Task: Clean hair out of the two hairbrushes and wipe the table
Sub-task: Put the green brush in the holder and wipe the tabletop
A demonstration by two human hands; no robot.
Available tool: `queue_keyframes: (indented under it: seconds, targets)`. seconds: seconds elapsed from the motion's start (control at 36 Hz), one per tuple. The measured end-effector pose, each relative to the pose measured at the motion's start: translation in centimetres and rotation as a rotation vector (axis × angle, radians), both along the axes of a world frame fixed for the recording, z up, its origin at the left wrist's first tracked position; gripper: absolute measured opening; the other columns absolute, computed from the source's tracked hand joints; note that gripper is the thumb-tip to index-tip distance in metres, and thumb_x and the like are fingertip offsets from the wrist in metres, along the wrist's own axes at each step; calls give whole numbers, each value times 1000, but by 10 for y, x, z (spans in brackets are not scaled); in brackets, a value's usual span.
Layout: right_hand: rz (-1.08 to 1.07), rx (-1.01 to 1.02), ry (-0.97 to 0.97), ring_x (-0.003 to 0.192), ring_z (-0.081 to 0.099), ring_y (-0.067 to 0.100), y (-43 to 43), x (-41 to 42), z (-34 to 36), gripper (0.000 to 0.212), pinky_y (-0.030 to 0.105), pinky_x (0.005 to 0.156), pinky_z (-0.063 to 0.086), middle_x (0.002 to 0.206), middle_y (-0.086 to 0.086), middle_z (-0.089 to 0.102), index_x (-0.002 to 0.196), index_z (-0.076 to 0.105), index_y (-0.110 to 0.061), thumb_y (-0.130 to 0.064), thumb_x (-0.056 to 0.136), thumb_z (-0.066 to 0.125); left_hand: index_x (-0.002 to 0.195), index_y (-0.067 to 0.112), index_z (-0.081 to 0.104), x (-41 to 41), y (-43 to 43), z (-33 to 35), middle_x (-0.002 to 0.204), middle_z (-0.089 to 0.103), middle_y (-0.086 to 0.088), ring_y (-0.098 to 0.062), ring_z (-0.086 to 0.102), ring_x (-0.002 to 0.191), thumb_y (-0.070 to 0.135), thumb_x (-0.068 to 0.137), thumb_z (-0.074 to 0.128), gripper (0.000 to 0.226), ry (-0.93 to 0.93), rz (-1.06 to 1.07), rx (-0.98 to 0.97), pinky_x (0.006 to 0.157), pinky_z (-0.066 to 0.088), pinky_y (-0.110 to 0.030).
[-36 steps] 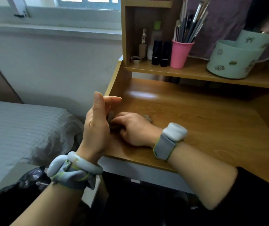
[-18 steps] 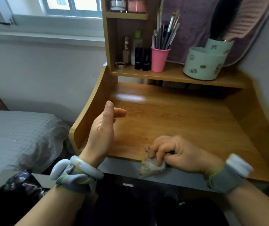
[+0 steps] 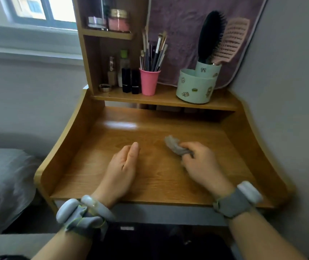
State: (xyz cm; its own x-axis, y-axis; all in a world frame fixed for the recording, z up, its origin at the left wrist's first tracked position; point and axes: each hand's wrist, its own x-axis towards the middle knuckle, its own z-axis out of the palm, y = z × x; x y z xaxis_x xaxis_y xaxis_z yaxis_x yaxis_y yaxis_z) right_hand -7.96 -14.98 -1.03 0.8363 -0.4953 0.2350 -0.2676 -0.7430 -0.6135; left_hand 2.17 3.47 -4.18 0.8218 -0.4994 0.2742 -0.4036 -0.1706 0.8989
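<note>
Seemingly soft and light, the grey cloth (image 3: 174, 146) is gripped, bunched beyond the curled fingers of the right hand (image 3: 202, 166); the left hand (image 3: 123, 166) is laid flat, fingers straight together.

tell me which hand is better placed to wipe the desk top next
Right, probably: the right hand grips the grey cloth on the table, while the left hand is open and holds nothing.

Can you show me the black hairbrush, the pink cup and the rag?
black hairbrush (image 3: 211, 36), head view, middle of its bristle head.
pink cup (image 3: 148, 82), head view, front of its wall.
rag (image 3: 173, 145), head view, its bunched free end.
</note>
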Motion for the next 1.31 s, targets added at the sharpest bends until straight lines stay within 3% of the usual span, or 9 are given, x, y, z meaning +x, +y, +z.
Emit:
queue_keyframes:
  seconds: [0.08, 0.17, 0.36, 0.56, 0.61, 0.72, 0.89, 0.97, 1.31]
  targets:
    - [271, -207, 123, 125, 40, 23, 39, 31, -15, 41, 33, 102, 28, 134, 4, 52, 129, 54, -18, -12, 89, 46, 98, 32, 60, 0, 0, -6, 97, 63, 12, -5, 56, 95, 65, 90, 27, 47, -31, 34, 34, 83, 43, -25]
    - [357, -312, 177, 132, 29, 21, 43, 48, -21, 44, 41, 104, 24, 142, -4, 45, 132, 50, -27, -18, 90, 41, 107, 28, 58, -1, 0, -6, 102, 61, 12, -12, 54, 103, 61, 89, 28, 48, -80, 70, 55, 86, 40, -29]
    - [40, -366, 297, 120, 44, 33, -31, 39, -28, 43, 43, 97, 37, 136, 6, 49, 131, 50, -29, -18, 90, 40, 110, 31, 55, -5, -1, -6, 103, 57, 15, -7, 49, 104, 57, 91, 30, 41, -104, 45, 113, 83, 34, -18]
    - [-302, -327, 256, 99, 54, 39, -70, 29, -18, 37, 39, 78, 46, 110, 19, 61, 118, 61, -12, -4, 86, 44, 114, 28, 53, -4, 2, -1, 111, 58, 7, -14, 50, 111, 56, 90, 30, 44, -33, 116, -4, 94, 38, -31]
    - [-232, -301, 133, 94, 54, 35, -52, 43, -14, 35, 38, 76, 44, 105, 18, 61, 115, 60, -11, -1, 87, 42, 115, 27, 53, -4, 3, 0, 112, 58, 6, -16, 51, 112, 57, 89, 30, 45, -2, 167, -64, 98, 41, -38]
    - [128, -273, 39, 120, 40, 36, 10, 89, -10, 48, 43, 102, 32, 136, 13, 48, 133, 51, -20, -4, 90, 37, 114, 31, 52, -5, 7, 0, 114, 57, 5, -14, 50, 113, 59, 88, 31, 44, 63, 255, -159, 100, 40, -38]
    - [579, -551, 225, 126, 30, 29, 81, 159, -13, 39, 42, 100, 24, 148, -8, 36, 126, 55, -34, -22, 91, 44, 115, 23, 56, -2, 13, 1, 112, 60, -3, -16, 55, 106, 55, 91, 36, 45, 134, 304, -258, 97, 44, -42]
    - [533, -638, 272, 124, 34, 31, 71, 180, -14, 41, 48, 99, 31, 149, -9, 34, 130, 47, -38, -22, 92, 43, 115, 22, 56, -2, 12, 1, 112, 60, -1, -10, 55, 105, 55, 87, 35, 48, 121, 326, -241, 94, 43, -35]
    - [-105, -461, 532, 126, 35, 34, -81, 122, -9, 57, 45, 99, 30, 146, 6, 37, 146, 20, -34, -13, 94, 34, 119, 22, 57, -3, 10, 2, 111, 58, 9, 7, 50, 101, 56, 85, 37, 53, 45, 281, -96, 78, 36, -14]
